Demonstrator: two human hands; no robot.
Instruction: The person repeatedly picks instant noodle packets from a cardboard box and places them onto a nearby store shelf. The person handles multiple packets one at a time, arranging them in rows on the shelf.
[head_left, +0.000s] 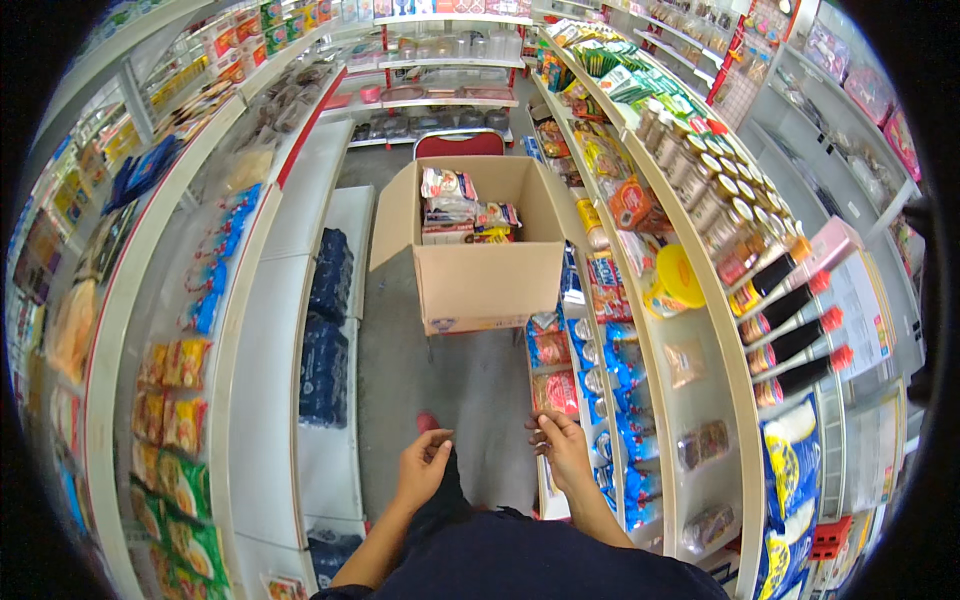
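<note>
My left hand (425, 466) hangs over the aisle floor with its fingers loosely curled and nothing in them. My right hand (561, 450) holds nothing either; its fingers are apart, close to the lower shelf on the right. Ahead of both hands, an open cardboard box (491, 281) rests on a support with a red chair back (459, 144) behind it. Inside the box lie several packets, among them a white and red plastic packet (448, 184) on top and another packet (496, 215) beside it.
Shelves line both sides of the narrow aisle. On the right stand dark bottles with red caps (806, 346), jars (720, 187) and a yellow-lidded tub (679, 277). Noodle packets (187, 480) and shrink-wrapped dark packs (324, 371) are on the left. More shelving (450, 60) crosses the far end.
</note>
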